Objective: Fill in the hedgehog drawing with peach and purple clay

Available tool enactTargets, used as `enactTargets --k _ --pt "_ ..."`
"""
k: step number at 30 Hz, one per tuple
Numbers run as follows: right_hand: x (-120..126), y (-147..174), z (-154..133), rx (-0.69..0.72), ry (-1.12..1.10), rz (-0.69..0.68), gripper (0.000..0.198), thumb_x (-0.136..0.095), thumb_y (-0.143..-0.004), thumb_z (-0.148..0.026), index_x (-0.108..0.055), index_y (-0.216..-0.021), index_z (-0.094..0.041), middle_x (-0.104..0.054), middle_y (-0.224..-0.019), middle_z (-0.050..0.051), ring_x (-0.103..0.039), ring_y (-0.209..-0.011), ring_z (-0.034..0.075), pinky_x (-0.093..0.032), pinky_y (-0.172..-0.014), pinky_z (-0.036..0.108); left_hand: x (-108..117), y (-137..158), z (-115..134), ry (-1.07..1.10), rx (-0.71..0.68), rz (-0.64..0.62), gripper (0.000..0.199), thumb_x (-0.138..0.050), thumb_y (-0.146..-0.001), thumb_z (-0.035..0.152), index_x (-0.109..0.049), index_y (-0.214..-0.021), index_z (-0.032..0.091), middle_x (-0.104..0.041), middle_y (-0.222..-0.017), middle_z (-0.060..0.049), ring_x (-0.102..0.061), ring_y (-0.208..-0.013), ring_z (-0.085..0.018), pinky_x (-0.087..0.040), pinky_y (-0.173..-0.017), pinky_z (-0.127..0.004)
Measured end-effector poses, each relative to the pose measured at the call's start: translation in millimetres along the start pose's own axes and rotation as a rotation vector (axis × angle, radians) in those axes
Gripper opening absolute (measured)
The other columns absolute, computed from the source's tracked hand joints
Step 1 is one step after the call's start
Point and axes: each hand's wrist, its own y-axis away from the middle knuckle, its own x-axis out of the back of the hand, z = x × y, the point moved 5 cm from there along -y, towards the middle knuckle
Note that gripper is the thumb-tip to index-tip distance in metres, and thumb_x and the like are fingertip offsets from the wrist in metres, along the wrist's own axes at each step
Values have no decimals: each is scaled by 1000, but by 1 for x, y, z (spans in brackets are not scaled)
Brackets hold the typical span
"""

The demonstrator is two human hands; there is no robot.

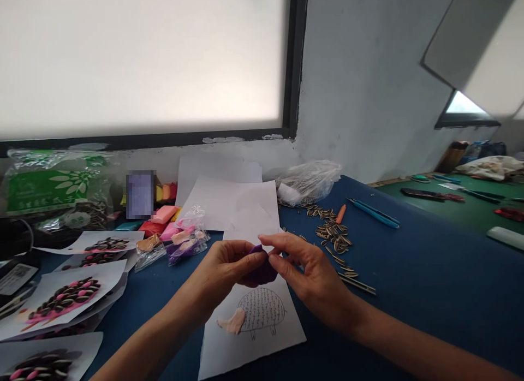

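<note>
My left hand [229, 263] grips a flattened lump of purple clay [264, 272] between thumb and fingers. At the lump's right edge, my right hand [303, 261] closes its thumb and fingers on it. Both hands hover over a sheet of white paper [241, 362] with a pencil drawing of a hedgehog [262, 310]. Flat peach-coloured clay [235, 322] covers the animal's head, and small marks fill its round body.
Left lie photo cards [110, 283], clay packets [186, 244] and a green seed bag [45, 190]. White sheets [241, 195] rest behind my hands. Right are striped sunflower seeds [333, 236], an orange stick [340, 214], blue tweezers [374, 213], metal tweezers [358, 284] and a plastic bag [313, 179].
</note>
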Motion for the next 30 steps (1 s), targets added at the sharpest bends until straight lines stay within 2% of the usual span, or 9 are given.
enactTargets --k 3,14,18,22,26,30 --pt "-3 0 -2 32 8 -54 31 -54 -96 -17 -70 -119 -29 -66 -112 5 -62 -100 20 -55 -84 37 0 0 0 11 -12 -12 42 -81 -68 55 -76 -84 16 -77 -76 -5 -72 -76 -20 -53 -68 -27" --pt "-6 -2 0 -40 -95 -92 31 -53 -96 -17 -71 -118 -29 -67 -115 6 -63 -107 22 -56 -86 39 -2 0 3 1 -35 -16 38 -79 -72 51 -78 -85 16 -78 -78 -5 -73 -78 -21 -53 -70 -26" --pt "-6 -1 2 -52 -99 -74 31 -54 -96 -18 -70 -120 -29 -67 -116 5 -63 -106 22 -55 -89 40 -2 1 3 21 -29 -11 37 -80 -71 51 -78 -85 17 -78 -77 -5 -72 -77 -20 -53 -70 -26" --pt "-5 1 8 -68 -93 -39 30 -60 -93 -20 -69 -120 -29 -67 -116 5 -64 -98 21 -57 -84 40 0 0 0 31 -28 -4 38 -79 -74 53 -78 -86 17 -77 -76 -4 -71 -75 -19 -52 -69 -25" --pt "-5 0 9 -67 -103 -54 27 -58 -95 -23 -70 -118 -27 -67 -116 5 -64 -97 20 -58 -84 41 1 0 0 40 -30 0 40 -78 -74 54 -78 -86 17 -77 -78 -5 -70 -77 -20 -52 -70 -27" --pt "-2 0 7 -102 -58 -12 34 -60 -94 -21 -64 -127 -26 -68 -117 5 -65 -96 19 -57 -83 39 2 1 0 29 -33 5 36 -74 -81 52 -77 -89 17 -77 -82 -6 -70 -79 -20 -52 -72 -28"
